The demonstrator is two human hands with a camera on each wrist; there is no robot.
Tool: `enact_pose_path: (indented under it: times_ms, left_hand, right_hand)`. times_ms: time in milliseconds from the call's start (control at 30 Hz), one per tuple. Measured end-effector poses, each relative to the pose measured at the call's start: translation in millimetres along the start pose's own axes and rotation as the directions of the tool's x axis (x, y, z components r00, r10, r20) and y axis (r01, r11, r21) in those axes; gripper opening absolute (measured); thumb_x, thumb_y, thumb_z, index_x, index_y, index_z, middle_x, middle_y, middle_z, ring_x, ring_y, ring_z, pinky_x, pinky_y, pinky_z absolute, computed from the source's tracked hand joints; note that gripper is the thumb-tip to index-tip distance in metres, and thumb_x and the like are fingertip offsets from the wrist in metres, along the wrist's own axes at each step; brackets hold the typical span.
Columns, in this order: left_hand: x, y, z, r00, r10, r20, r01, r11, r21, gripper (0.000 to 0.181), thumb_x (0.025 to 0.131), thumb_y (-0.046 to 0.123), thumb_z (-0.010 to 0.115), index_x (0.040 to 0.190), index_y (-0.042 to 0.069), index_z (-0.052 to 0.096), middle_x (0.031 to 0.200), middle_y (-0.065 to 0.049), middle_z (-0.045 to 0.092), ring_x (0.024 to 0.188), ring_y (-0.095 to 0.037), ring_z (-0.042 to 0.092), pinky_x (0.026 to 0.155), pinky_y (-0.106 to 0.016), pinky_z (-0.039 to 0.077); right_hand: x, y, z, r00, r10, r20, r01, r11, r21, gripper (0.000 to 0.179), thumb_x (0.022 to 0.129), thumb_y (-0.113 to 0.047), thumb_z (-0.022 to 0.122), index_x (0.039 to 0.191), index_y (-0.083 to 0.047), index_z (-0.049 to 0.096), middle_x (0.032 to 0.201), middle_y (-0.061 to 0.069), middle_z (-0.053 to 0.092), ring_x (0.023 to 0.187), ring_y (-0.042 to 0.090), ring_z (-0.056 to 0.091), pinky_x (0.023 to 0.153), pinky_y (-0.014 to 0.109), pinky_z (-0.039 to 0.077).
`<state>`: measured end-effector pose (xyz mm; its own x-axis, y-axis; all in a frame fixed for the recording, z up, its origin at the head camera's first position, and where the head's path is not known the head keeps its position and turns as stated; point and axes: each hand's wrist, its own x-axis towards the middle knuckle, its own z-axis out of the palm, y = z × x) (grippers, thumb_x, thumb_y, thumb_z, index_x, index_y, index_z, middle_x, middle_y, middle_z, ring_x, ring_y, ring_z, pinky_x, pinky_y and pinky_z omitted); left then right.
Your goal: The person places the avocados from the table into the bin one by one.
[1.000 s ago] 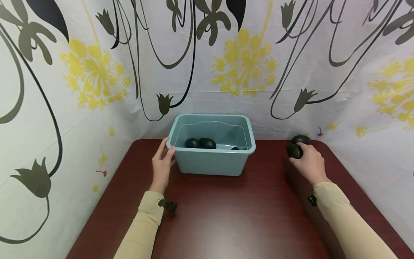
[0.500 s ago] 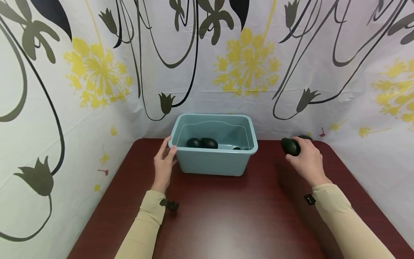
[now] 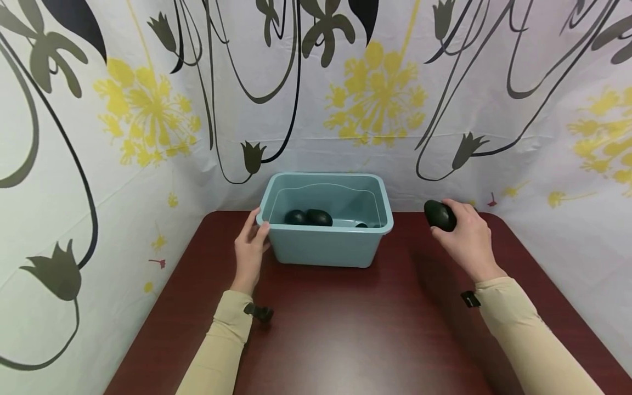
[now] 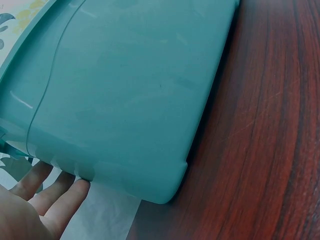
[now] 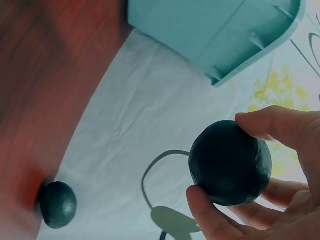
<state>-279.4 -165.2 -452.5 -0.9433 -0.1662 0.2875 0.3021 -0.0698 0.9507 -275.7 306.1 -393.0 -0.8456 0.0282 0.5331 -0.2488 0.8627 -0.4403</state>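
My right hand [image 3: 466, 238] grips a dark green avocado [image 3: 439, 215] between thumb and fingers, raised over the right side of the table. In the right wrist view the avocado [image 5: 230, 162] looks round and dark, with the fingertips on its sides. A second avocado [image 5: 58, 205] lies on the table at its far edge, hidden behind my hand in the head view. My left hand [image 3: 248, 249] holds the near left corner of a light blue plastic bin [image 3: 323, 247], thumb and finger at its rim. Several avocados [image 3: 319, 218] lie inside the bin, some partly hidden by its front wall.
The dark red-brown wooden table [image 3: 345, 323] reaches back to a white patterned cloth [image 3: 311, 126] hanging behind and at both sides. The bin stands at the table's far edge, near the middle. Small dark cameras [image 3: 258, 312] are strapped at both wrists.
My right hand has lifted one avocado away from the other at the far right and brought it a little left and up. My left hand stays on the bin.
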Motion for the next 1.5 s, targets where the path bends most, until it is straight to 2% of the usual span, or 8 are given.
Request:
enact_pose_path:
  times_ms: [267, 367, 533, 700, 1033, 1267, 1367, 1500]
  left_hand:
    - [1.1, -0.5, 1.5, 1.000, 0.010, 0.000, -0.010, 1.000, 0.008, 0.058, 0.099, 0.033, 0.067, 0.152, 0.023, 0.047, 0.145, -0.021, 0.050, 0.124, -0.034, 0.053, 0.098, -0.064, 0.042]
    - [4.3, -7.9, -0.4, 1.000, 0.008, 0.000, -0.008, 1.000, -0.001, 0.058, 0.098, 0.034, 0.068, 0.152, 0.025, 0.048, 0.146, -0.022, 0.049, 0.125, -0.034, 0.053, 0.098, -0.065, 0.042]
    - [11.3, -25.8, -3.8, 1.000, -0.004, -0.009, 0.004, 1.000, -0.010, 0.055, 0.096, 0.039, 0.069, 0.148, 0.035, 0.051, 0.148, -0.014, 0.050, 0.127, -0.031, 0.053, 0.099, -0.065, 0.041]
    - [12.4, -30.9, -3.3, 1.000, 0.013, -0.023, -0.013, 1.000, 0.005, 0.053, 0.095, 0.044, 0.070, 0.145, 0.041, 0.053, 0.147, -0.006, 0.051, 0.127, -0.029, 0.054, 0.098, -0.064, 0.043]
    - [12.6, -28.8, -4.3, 1.000, -0.007, -0.024, 0.008, 1.000, 0.017, 0.054, 0.095, 0.043, 0.070, 0.145, 0.041, 0.052, 0.147, -0.011, 0.051, 0.125, -0.029, 0.055, 0.097, -0.060, 0.045]
    - [5.6, -9.1, -1.5, 1.000, -0.003, -0.005, 0.003, 1.000, 0.017, 0.057, 0.097, 0.036, 0.069, 0.150, 0.027, 0.049, 0.147, -0.021, 0.049, 0.124, -0.034, 0.055, 0.097, -0.063, 0.043]
    - [1.7, -1.8, 0.1, 1.000, -0.002, -0.006, 0.002, 1.000, 0.021, 0.057, 0.098, 0.034, 0.068, 0.151, 0.025, 0.049, 0.147, -0.022, 0.049, 0.124, -0.034, 0.055, 0.097, -0.064, 0.043]
    - [0.1, -0.4, 0.6, 1.000, -0.005, -0.013, 0.005, 1.000, 0.025, 0.056, 0.099, 0.033, 0.067, 0.151, 0.026, 0.048, 0.148, -0.022, 0.047, 0.125, -0.034, 0.054, 0.098, -0.063, 0.042]
  right_hand:
    - [3.8, -16.6, -4.6, 0.999, -0.022, -0.023, 0.023, 1.000, 0.020, 0.060, 0.084, -0.023, 0.079, 0.140, -0.014, 0.057, 0.127, 0.021, 0.057, 0.100, 0.043, 0.056, 0.075, 0.063, 0.043]
    - [6.5, -22.2, -5.5, 0.999, -0.034, -0.032, 0.035, 0.999, 0.032, 0.061, 0.085, -0.024, 0.079, 0.141, -0.015, 0.057, 0.127, 0.020, 0.058, 0.102, 0.042, 0.056, 0.076, 0.062, 0.044]
    - [10.9, -30.5, -6.7, 0.998, -0.050, -0.049, 0.052, 0.998, 0.040, 0.061, 0.086, -0.026, 0.080, 0.141, -0.015, 0.057, 0.125, 0.020, 0.059, 0.103, 0.041, 0.056, 0.077, 0.061, 0.044]
    - [15.4, -38.9, -7.3, 0.996, -0.066, -0.055, 0.068, 0.996, 0.048, 0.060, 0.086, -0.025, 0.079, 0.141, -0.016, 0.057, 0.124, 0.019, 0.060, 0.100, 0.040, 0.057, 0.077, 0.059, 0.046]
    - [25.5, -58.8, -9.7, 0.994, -0.101, -0.050, 0.104, 0.992, 0.070, 0.058, 0.087, -0.026, 0.078, 0.141, -0.017, 0.058, 0.123, 0.016, 0.060, 0.100, 0.038, 0.057, 0.077, 0.058, 0.047]
    - [36.4, -74.2, -12.8, 0.990, -0.132, -0.052, 0.136, 0.989, 0.066, 0.059, 0.087, -0.024, 0.079, 0.141, -0.014, 0.058, 0.125, 0.017, 0.061, 0.102, 0.037, 0.057, 0.078, 0.058, 0.047]
    - [41.2, -81.0, -14.0, 0.987, -0.150, -0.050, 0.153, 0.986, 0.065, 0.059, 0.087, -0.023, 0.080, 0.141, -0.013, 0.058, 0.125, 0.018, 0.061, 0.102, 0.037, 0.057, 0.079, 0.058, 0.047]
    - [47.0, -89.9, -15.0, 0.984, -0.173, -0.043, 0.176, 0.982, 0.071, 0.059, 0.086, -0.023, 0.081, 0.140, -0.012, 0.059, 0.124, 0.017, 0.061, 0.099, 0.036, 0.057, 0.078, 0.057, 0.047]
